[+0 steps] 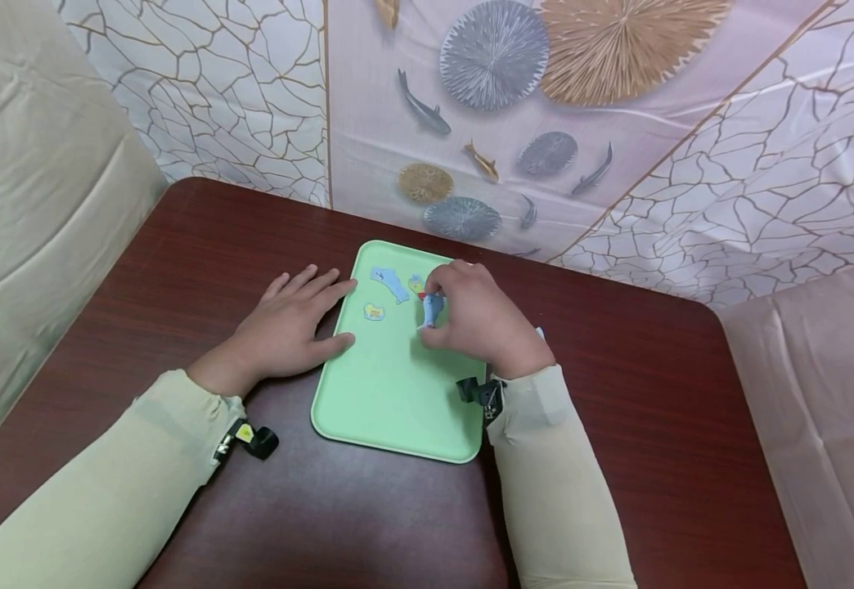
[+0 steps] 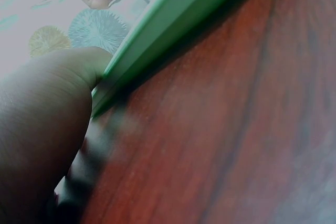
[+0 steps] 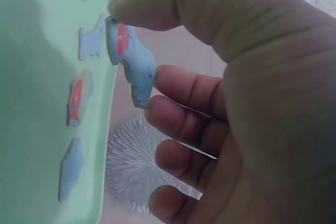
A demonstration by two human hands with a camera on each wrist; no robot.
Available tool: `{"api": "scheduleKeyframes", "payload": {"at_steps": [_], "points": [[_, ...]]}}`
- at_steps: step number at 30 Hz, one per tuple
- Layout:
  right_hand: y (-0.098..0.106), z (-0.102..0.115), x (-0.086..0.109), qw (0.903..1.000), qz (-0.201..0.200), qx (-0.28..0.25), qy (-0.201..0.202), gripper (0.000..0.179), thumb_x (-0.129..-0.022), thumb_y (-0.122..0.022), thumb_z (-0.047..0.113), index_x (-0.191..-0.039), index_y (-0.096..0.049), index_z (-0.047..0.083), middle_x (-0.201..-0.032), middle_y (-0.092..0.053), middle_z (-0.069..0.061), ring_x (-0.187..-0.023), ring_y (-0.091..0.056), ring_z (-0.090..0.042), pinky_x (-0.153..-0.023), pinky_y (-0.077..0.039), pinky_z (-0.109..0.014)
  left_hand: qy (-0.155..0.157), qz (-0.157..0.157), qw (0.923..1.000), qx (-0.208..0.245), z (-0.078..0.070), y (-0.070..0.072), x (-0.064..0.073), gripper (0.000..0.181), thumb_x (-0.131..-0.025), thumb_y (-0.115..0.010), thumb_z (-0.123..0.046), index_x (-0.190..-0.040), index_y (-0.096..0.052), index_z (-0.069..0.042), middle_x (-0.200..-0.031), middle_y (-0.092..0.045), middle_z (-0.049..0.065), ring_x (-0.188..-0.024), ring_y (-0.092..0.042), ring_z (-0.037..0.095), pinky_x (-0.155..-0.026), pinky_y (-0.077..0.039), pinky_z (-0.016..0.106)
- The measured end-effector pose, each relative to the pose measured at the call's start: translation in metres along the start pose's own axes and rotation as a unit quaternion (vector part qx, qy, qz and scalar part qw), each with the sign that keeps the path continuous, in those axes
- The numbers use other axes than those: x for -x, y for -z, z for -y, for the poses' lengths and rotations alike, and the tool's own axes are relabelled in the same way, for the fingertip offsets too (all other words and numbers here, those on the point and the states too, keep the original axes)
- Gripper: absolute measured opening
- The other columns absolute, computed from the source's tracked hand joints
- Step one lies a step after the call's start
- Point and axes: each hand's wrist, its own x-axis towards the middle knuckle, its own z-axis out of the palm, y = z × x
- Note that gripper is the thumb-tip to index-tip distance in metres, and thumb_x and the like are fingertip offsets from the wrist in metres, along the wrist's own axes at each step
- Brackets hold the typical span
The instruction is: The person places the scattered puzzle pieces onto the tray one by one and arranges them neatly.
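Covered and tiny
Above the green tray (image 1: 397, 401), the right hand (image 1: 477, 315) partly hides a blue piece (image 1: 433, 307); on the tray, print on a yellow piece (image 1: 374, 312) is illegibly small.

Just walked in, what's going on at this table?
A person's right hand pinches a small, flat, red-marked blue cutout over a light-green rectangular tray on a dark red-brown table. Their left hand lies spread, touching the tray's left edge. More flat blue and yellow cutouts lie on the tray.

The tray (image 1: 397, 401) is light green, one cutout (image 3: 140, 66) blue marked red, the table (image 1: 640, 466) wood-grained red-brown, the sleeves (image 1: 567, 491) plain cream.
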Motion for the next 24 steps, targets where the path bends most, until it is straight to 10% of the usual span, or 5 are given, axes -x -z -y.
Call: {"api": "scheduleKeyframes", "payload": {"at_steps": [24], "points": [[-0.035, 0.010, -0.018, 0.9994, -0.004, 0.034, 0.008, 0.050, -0.087, -0.091, 0.035, -0.126, -0.071, 0.011, -0.126, -0.068, -0.004, -0.118, -0.057, -0.030, -0.111, -0.052, -0.042, 0.002, 0.000, 1.0000, 0.004, -0.002, 0.001, 0.001, 0.083, -0.109, -0.062, -0.062, -0.180, -0.031, -0.030, -0.188, -0.027, 0.012, -0.176, -0.016, 0.044, -0.138, -0.010, 0.072]]}}
